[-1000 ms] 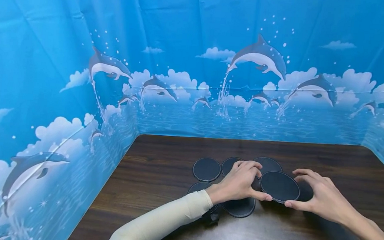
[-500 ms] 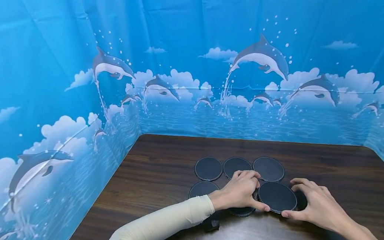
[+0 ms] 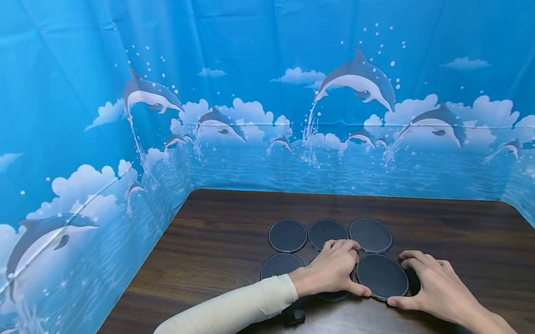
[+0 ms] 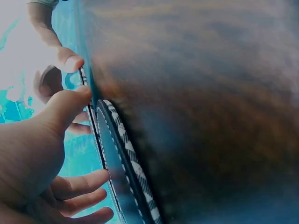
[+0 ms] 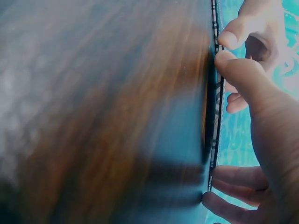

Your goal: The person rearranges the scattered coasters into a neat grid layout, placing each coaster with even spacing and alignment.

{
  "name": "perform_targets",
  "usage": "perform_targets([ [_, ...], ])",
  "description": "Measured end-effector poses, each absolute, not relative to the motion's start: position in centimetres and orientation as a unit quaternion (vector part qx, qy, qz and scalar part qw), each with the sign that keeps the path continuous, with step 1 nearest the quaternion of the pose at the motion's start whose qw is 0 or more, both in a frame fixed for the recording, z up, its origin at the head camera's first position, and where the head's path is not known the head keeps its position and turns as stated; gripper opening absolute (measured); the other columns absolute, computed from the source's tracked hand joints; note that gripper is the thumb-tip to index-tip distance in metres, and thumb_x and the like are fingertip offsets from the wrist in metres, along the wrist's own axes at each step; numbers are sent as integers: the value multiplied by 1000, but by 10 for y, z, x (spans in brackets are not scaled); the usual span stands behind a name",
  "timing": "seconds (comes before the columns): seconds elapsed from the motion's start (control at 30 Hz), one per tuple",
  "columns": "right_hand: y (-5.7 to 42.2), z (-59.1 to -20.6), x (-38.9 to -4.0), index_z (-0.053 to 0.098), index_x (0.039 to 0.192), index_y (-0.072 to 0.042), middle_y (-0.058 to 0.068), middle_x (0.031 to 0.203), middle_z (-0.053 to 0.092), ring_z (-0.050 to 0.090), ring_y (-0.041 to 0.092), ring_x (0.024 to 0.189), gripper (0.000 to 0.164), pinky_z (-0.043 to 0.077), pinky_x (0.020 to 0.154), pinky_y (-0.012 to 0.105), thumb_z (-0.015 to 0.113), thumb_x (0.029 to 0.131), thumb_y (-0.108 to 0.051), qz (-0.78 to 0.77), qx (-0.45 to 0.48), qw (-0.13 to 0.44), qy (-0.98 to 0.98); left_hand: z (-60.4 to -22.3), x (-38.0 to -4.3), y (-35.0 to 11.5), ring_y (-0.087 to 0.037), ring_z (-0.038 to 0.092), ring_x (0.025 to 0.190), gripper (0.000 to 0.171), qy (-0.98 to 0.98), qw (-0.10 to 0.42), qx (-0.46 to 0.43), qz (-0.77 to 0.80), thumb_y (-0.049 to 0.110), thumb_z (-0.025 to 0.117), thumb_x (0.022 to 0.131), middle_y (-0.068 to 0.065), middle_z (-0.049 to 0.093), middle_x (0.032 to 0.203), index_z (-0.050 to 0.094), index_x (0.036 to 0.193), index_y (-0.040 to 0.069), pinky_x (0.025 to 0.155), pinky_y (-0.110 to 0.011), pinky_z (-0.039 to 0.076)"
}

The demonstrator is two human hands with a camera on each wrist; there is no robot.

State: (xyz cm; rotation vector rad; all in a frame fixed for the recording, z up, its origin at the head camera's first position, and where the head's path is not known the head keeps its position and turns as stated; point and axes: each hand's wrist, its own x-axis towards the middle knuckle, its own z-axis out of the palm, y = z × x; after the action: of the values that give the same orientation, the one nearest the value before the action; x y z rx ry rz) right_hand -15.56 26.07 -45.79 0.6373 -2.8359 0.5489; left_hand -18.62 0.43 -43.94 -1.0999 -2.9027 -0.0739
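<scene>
Between both hands is a round black coaster (image 3: 382, 277) with pale stitching along its rim, lying nearly flat. My left hand (image 3: 330, 269) grips its left edge, thumb at the front left and fingers arched over the far side. From the right, my right hand (image 3: 440, 290) holds the opposite edge with curled fingers, its thumb (image 5: 240, 74) at the front rim in the right wrist view. Partly covered by my left hand is another coaster (image 3: 335, 296), whose patterned edge shows close up in the left wrist view.
Three black coasters form a back row: left coaster (image 3: 287, 235), middle coaster (image 3: 325, 233) and right coaster (image 3: 370, 235). A front-left coaster (image 3: 281, 265) lies by my left wrist. All rest on a dark wooden table (image 3: 224, 247). A blue dolphin-print curtain (image 3: 262, 109) surrounds the table.
Both hands have lowered the coaster toward the near side, from overlapping the back-right coaster to just in front of it. It now lies flatter and closer to the table.
</scene>
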Motion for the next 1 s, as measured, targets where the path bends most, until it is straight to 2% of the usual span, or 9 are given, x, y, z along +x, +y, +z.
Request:
perform_targets([
  [0.17,256,-459,-159,74,104,-4,16,125,60,57,40,113,94,37,89,65,70,62,-88,175,220,93,-955,-440,-187,2,-16,45,131,53,-936,20,-351,-9,78,63,81,6,47,144,61,75,26,108,-40,35],
  [0.3,253,-459,-160,74,104,-3,17,125,60,57,39,113,95,38,88,65,69,62,-89,168,222,93,-956,-440,-187,0,-16,45,131,53,-937,19,-348,-5,77,64,82,5,47,144,63,77,25,108,-41,35],
  [0.73,253,-457,-163,74,111,1,18,128,60,57,41,115,101,42,85,63,67,64,-89,154,227,72,-959,-437,-183,3,-17,44,132,62,-943,21,-329,38,79,59,83,6,45,146,72,103,22,107,-39,35],
  [0.87,259,-455,-166,72,116,4,23,131,59,57,46,115,102,42,84,68,70,65,-85,175,229,48,-956,-437,-179,4,-18,42,132,69,-944,25,-323,64,81,52,85,4,43,148,71,116,22,107,-40,34],
  [1.0,267,-453,-171,67,125,5,25,135,56,57,49,116,96,45,84,68,77,71,-74,222,226,32,-948,-433,-177,3,-21,39,136,80,-944,36,-321,72,83,44,87,-1,42,151,65,132,19,109,-42,33],
])
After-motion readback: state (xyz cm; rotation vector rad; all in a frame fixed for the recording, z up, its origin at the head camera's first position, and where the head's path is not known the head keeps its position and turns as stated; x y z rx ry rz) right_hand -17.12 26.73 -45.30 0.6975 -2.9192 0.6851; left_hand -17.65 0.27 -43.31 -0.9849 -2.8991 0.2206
